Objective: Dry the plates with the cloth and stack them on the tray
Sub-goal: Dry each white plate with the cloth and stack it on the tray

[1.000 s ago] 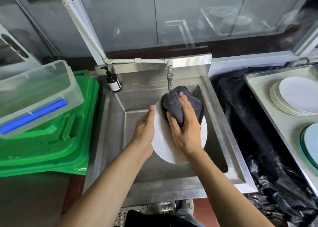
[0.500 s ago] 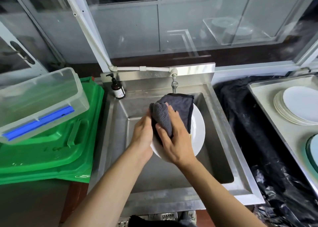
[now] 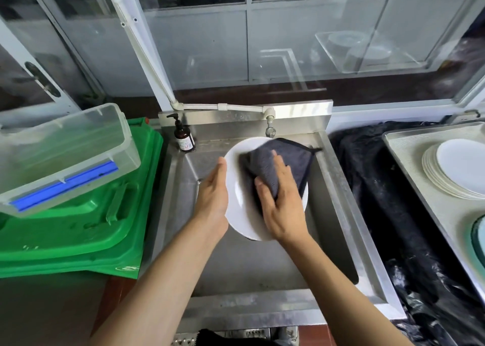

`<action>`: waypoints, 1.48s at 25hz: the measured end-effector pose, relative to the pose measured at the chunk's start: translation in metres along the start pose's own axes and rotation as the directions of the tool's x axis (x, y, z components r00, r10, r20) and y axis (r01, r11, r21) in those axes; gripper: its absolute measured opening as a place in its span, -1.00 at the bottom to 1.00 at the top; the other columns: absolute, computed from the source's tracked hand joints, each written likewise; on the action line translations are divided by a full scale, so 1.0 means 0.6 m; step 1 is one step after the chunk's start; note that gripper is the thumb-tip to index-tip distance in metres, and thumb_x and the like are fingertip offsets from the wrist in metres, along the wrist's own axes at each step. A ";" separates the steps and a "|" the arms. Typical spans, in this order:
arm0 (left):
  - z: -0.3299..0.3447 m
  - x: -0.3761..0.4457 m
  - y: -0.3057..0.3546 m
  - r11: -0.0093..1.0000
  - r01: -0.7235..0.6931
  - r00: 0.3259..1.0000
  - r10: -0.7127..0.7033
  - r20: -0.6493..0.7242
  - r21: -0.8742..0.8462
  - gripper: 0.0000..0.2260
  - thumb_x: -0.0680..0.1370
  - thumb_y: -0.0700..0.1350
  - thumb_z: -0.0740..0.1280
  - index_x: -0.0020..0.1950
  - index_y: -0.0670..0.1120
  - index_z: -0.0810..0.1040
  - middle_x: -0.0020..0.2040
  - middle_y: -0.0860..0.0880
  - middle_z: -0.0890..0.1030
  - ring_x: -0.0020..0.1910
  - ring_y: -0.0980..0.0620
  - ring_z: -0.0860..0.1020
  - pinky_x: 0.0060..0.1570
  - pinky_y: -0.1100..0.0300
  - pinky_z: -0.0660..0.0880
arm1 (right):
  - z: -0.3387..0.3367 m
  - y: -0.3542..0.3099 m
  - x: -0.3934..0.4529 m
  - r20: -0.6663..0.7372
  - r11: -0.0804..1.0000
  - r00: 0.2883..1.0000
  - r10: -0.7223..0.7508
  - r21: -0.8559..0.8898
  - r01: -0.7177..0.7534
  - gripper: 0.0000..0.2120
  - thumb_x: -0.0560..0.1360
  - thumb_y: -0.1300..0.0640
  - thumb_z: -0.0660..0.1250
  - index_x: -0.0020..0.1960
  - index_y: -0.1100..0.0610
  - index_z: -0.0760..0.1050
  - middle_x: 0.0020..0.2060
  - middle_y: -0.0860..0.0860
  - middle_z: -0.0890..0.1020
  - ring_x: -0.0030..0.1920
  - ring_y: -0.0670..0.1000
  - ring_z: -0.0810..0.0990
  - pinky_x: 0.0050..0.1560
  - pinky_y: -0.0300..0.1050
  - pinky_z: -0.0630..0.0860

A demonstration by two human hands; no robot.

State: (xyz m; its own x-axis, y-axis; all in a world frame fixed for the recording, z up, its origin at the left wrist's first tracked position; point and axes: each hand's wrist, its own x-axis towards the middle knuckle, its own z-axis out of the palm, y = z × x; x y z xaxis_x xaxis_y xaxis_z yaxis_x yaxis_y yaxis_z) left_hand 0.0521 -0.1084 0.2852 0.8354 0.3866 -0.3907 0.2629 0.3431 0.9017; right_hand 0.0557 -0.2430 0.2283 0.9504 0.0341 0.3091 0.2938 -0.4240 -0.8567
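Over the sink (image 3: 338, 196), my left hand (image 3: 213, 196) props the white plate (image 3: 237, 185) with straight fingers along its left rim while my right hand (image 3: 280, 201) grips the grey cloth (image 3: 283, 162) against its face, so I should press evenly out to the rim.
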 end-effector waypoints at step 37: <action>0.039 0.001 0.008 1.000 -0.009 0.999 0.010 -0.046 0.019 -0.77 0.65 0.13 0.27 0.04 0.03 0.62 0.12 -0.05 0.70 0.16 -0.06 0.64 0.31 -0.06 0.52 | -0.001 -0.026 0.070 0.079 0.993 0.996 -0.034 0.112 0.025 -0.40 0.66 -0.17 0.17 0.63 0.04 0.25 0.54 -0.32 0.26 0.53 -0.43 0.10 0.53 -0.41 0.04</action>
State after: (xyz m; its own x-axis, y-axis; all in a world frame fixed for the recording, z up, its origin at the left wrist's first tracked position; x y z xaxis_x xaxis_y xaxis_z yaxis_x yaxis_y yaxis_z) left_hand 0.0653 -0.1266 0.2937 0.8150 0.4286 -0.3900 0.2649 0.3231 0.9086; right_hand 0.0912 -0.2357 0.2551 0.9449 0.1201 0.3046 0.3273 -0.3189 -0.8895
